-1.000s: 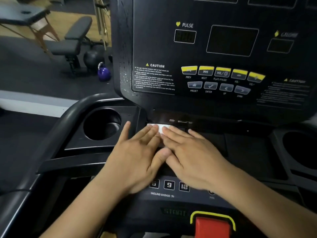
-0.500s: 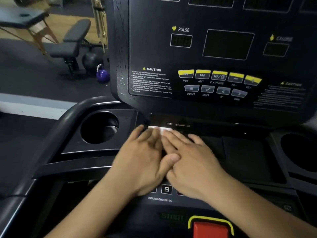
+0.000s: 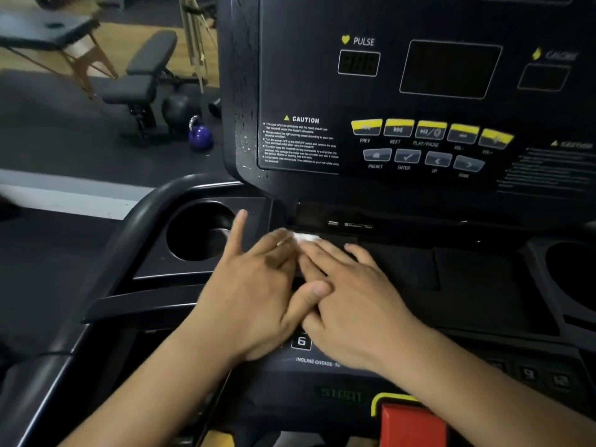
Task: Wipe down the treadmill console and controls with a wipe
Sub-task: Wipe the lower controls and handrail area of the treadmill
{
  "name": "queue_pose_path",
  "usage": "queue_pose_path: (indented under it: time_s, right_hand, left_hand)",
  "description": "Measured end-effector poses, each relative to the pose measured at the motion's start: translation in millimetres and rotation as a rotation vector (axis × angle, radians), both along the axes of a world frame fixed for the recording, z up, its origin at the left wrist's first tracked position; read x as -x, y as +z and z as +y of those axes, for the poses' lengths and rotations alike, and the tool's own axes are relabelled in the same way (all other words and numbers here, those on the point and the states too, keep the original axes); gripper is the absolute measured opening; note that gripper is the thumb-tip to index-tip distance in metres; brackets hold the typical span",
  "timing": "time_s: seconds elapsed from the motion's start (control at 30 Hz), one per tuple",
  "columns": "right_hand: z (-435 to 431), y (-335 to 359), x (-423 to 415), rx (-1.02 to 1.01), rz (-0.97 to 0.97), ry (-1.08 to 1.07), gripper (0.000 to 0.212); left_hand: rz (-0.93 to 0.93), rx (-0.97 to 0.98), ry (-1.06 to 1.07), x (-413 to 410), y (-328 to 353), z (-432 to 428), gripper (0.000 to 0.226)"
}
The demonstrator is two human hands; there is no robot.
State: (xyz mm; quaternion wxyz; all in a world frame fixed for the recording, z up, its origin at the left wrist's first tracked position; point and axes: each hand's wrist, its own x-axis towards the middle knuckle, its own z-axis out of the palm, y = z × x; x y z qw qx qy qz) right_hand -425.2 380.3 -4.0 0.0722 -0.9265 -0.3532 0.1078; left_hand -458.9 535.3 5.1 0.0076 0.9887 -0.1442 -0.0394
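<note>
The black treadmill console fills the upper right, with yellow and grey buttons and dark displays. Below it runs a flat black shelf. A white wipe lies on that shelf's left end, mostly hidden under my fingers. My left hand and my right hand lie side by side, flat, fingers straight, pressing the wipe against the shelf. My left little finger sticks out towards the left cup holder. The left thumb overlaps my right hand.
A second cup holder sits at the far right. The curved black handrail wraps the left side. A red stop button with a yellow rim is below my right forearm. A weight bench and a purple kettlebell stand on the floor to the left.
Both hands have slid a little to the left along the shelf with the wipe. My left little finger has spread out towards the cup holder.
</note>
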Motion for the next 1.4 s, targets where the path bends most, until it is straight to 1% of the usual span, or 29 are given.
queue_pose_path:
  time_s: [0.07,0.13,0.17,0.23,0.3,0.33,0.37,0.43,0.47,0.5,0.53,0.63,0.7,0.73,0.8,0.87,0.9,0.97,1.07,1.13,1.23,1.3,1.37,1.4]
  right_hand:
    - [-18.6,-2.5,21.8,-0.041,0.006,0.008,0.072]
    - [-29.2,-1.5,34.2,-0.036,-0.003,-0.002,0.067]
    - [-29.4,0.0,31.4,-0.019,0.011,-0.004,0.067]
    - [-23.0,2.4,13.7,0.003,0.035,-0.007,0.07]
    - [-16.7,5.8,-8.3,0.021,-0.001,-0.043,0.07]
    - [-16.8,6.7,-14.4,0.01,-0.026,-0.06,0.068]
    - [-20.0,6.1,-14.1,-0.022,-0.024,-0.062,0.066]
    - [-30.9,5.2,9.7,-0.068,-0.003,-0.032,0.06]
    - [-36.8,4.1,23.6,-0.103,0.013,-0.034,0.056]
    - [-41.9,3.3,31.4,-0.122,0.013,-0.039,0.054]
    - [-45.0,2.0,30.8,-0.133,-0.008,-0.035,0.054]
    - [-34.8,6.6,-1.3,-0.095,-0.009,-0.058,0.058]
    - [-29.6,7.4,-18.3,-0.11,-0.018,-0.11,0.058]
    - [-31.9,6.4,-18.4,-0.122,-0.023,-0.122,0.055]
    - [-41.1,5.5,6.5,-0.155,0.016,-0.072,0.048]
    - [-49.1,6.2,28.7,-0.191,0.091,-0.052,0.05]
    - [-51.9,3.7,26.6,-0.197,0.069,-0.043,0.052]
    - [-48.5,2.5,7.9,-0.168,-0.016,-0.06,0.053]
    - [-40.6,5.7,-16.9,-0.168,-0.027,-0.14,0.052]
    - [-43.7,6.2,-3.5,-0.155,0.004,-0.106,0.051]
    - [-51.0,10.6,30.8,-0.151,0.08,-0.055,0.047]
    - [-48.0,10.2,28.4,-0.137,0.036,-0.029,0.05]
    - [-32.3,11.4,20.1,-0.143,0.072,-0.003,0.056]
    - [-22.1,13.6,17.7,-0.15,0.084,0.022,0.055]
  left_hand:
    - [-0.009,0.066,-0.07,16.9,-4.8,-7.2,0.081]
    - [-0.057,0.101,-0.096,33.4,-12.5,-13.4,0.079]
    - [-0.051,0.097,-0.084,32.6,-13.1,-13.6,0.08]
    - [0.044,0.046,-0.036,14.1,-3.4,-16.7,0.085]
    - [0.02,-0.025,-0.009,-8.9,-0.3,-20.5,0.089]
    - [0.016,-0.027,-0.02,-16.1,0.6,-21.4,0.089]
    - [0.03,-0.009,-0.032,-18.3,1.2,-21.3,0.088]
    - [0.053,0.1,-0.079,-0.4,1.5,-21.0,0.076]
    - [0.017,0.159,-0.105,12.5,-1.7,-21.0,0.07]
    - [-0.047,0.189,-0.105,20.6,-5.7,-21.0,0.068]
    - [-0.071,0.191,-0.082,21.4,-7.8,-20.9,0.069]
    - [0.008,0.079,-0.024,-7.7,5.2,-32.7,0.076]
    - [-0.029,0.015,-0.032,-25.7,7.1,-36.6,0.082]
    - [-0.016,0.03,-0.045,-27.2,6.0,-35.9,0.082]
    - [0.025,0.167,-0.089,-9.9,2.5,-33.5,0.075]
    - [0.002,0.316,-0.114,6.5,-3.6,-31.6,0.066]
    - [-0.003,0.325,-0.102,5.6,-6.0,-32.1,0.066]
    - [0.033,0.261,-0.059,-8.2,-4.9,-38.3,0.074]
    - [0.028,0.193,-0.015,-32.4,0.7,-45.5,0.081]
    - [0.037,0.191,-0.047,-20.8,2.0,-43.2,0.078]
    - [0.027,0.264,-0.071,14.7,0.9,-37.1,0.071]
    - [0.039,0.218,-0.041,19.9,5.5,-30.3,0.074]
    - [0.05,0.139,-0.013,14.5,11.3,-19.9,0.08]
    - [0.032,0.126,-0.004,11.8,14.1,-14.1,0.08]
